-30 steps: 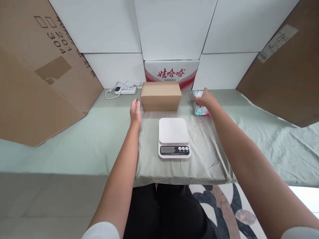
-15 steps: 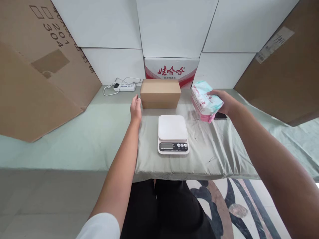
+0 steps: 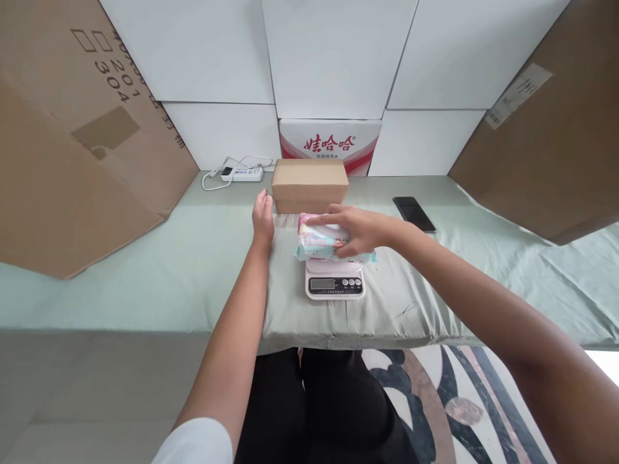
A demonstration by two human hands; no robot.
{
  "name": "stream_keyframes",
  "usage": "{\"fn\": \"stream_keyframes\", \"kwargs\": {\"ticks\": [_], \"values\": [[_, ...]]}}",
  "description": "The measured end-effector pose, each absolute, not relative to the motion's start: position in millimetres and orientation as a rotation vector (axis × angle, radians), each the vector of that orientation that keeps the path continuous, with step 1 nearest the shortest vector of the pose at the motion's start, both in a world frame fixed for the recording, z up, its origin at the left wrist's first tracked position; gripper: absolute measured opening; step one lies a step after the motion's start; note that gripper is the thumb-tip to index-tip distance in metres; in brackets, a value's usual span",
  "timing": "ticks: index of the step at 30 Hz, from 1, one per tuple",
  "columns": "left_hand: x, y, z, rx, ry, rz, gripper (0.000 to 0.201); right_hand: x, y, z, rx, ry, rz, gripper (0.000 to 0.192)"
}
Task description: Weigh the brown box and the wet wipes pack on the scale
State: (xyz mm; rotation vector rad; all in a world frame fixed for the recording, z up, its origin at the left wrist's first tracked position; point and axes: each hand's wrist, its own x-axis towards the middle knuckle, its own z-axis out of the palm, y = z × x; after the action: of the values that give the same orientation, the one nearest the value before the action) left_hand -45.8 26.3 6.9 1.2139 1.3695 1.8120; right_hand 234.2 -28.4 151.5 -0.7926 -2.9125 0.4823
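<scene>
My right hand (image 3: 360, 230) grips a pink, white and teal soft plastic pack (image 3: 316, 240) from above, fingers across its top and thumb at the near side. The pack is over the platform of a white kitchen scale (image 3: 334, 291) and hides most of it; whether it rests fully on the platform I cannot tell. The scale's display shows no readable digits. My left hand (image 3: 263, 216) is empty, fingers stretched upward, at the left side of a small brown cardboard box (image 3: 309, 187). Whether it touches the box is unclear.
A black phone (image 3: 413, 214) lies to the right on the green cloth (image 3: 232, 258). A white power strip (image 3: 242, 174) with cable sits at the back left. Large cardboard sheets (image 3: 82, 187) flank the table, and a red-and-white printed carton (image 3: 331, 147) stands behind the small box.
My right hand has carried the pack leftward from the table's right side to the scale, turning it. The phone is now uncovered. My left hand stays beside the box.
</scene>
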Motion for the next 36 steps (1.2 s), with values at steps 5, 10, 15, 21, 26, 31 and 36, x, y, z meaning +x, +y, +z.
{"fn": "stream_keyframes", "kwargs": {"ticks": [5, 10, 15, 21, 26, 31, 36], "values": [[-45.9, 27.5, 6.6, 1.217, 1.339, 1.801, 0.069, 225.0, -35.1, 149.9, -0.836, -2.987, 0.444, 0.089], [-44.9, 28.8, 6.1, 1.202, 1.346, 1.8, 0.065, 224.4, -39.1, 151.0, -0.875, -2.997, 0.427, 0.088], [-43.9, 26.3, 7.5, 1.206, 1.362, 1.789, 0.064, 223.3, -41.8, 142.7, -0.819, -2.976, 0.346, 0.084], [-43.8, 22.7, 10.0, 1.214, 1.388, 1.786, 0.064, 242.0, -54.0, 143.0, -0.855, -2.827, 0.384, 0.098], [-44.5, 24.8, 8.8, 1.226, 1.397, 1.795, 0.068, 284.4, -75.5, 151.9, -0.978, -2.587, 0.406, 0.097], [-45.6, 27.7, 6.4, 1.244, 1.354, 1.799, 0.07, 295.2, -86.9, 141.3, -1.036, -2.623, 0.458, 0.079], [-47.1, 27.8, 3.8, 1.261, 1.354, 1.803, 0.068, 276.2, -86.0, 136.5, -0.969, -2.65, 0.52, 0.08]]}}
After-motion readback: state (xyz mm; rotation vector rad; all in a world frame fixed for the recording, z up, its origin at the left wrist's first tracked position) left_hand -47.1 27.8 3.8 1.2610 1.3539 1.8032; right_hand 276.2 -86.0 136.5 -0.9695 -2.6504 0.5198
